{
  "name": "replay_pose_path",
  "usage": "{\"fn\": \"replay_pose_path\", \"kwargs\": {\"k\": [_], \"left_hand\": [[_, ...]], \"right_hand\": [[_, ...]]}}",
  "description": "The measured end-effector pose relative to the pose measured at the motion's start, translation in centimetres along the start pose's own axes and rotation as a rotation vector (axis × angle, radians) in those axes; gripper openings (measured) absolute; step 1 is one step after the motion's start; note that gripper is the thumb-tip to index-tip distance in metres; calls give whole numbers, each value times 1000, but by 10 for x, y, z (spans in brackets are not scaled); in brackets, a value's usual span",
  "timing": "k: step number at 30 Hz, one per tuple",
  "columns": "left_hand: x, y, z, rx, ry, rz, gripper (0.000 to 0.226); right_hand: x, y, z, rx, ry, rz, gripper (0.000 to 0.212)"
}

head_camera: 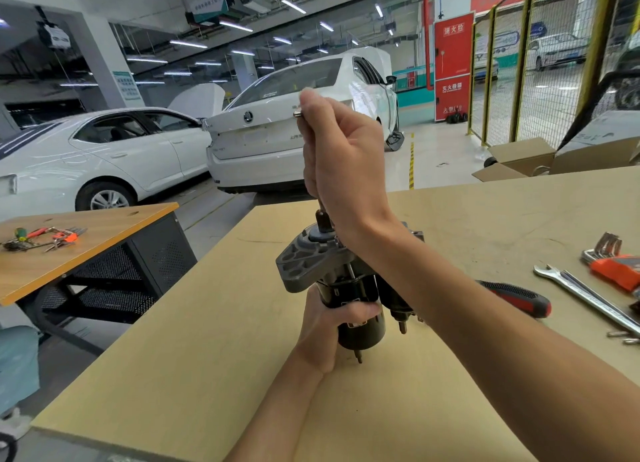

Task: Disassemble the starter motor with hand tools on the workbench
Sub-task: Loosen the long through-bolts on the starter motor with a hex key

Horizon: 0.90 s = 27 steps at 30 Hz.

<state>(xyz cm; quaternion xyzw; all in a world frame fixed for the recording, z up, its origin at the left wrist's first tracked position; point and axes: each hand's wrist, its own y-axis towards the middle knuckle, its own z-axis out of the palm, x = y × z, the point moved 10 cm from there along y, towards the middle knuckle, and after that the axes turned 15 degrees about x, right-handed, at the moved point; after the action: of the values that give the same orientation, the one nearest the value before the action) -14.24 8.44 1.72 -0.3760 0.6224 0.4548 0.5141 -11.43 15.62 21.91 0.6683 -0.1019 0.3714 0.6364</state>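
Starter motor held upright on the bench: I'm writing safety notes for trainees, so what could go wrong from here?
1. The black and grey starter motor stands on end on the tan workbench, steadied only by the left hand; hard turning could tip it.
2. The right hand grips a slim metal tool seated in the motor's top; a slip could throw knuckles onto the grey housing.
3. The silver wrench lies by the right forearm and could get knocked off.

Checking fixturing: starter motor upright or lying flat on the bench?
Upright: starter motor stands on end, left hand gripping its body, mounting flange on top.
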Motion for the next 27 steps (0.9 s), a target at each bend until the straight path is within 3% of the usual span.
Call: {"fn": "replay_pose_path", "kwargs": {"k": [3, 15, 21, 27], "left_hand": [[-2, -1, 1, 17, 13, 21, 60], [-4, -2, 0, 15, 53, 43, 70], [-6, -1, 2, 34, 30, 71, 54], [-4, 0, 3, 41, -15, 84, 49]], "right_hand": [[3, 0, 3, 39, 98, 1, 50], [-6, 1, 6, 130, 397, 77, 41], [-10, -2, -4, 11, 320, 70, 40], [-3, 0, 1, 35, 258, 25, 54]]}}
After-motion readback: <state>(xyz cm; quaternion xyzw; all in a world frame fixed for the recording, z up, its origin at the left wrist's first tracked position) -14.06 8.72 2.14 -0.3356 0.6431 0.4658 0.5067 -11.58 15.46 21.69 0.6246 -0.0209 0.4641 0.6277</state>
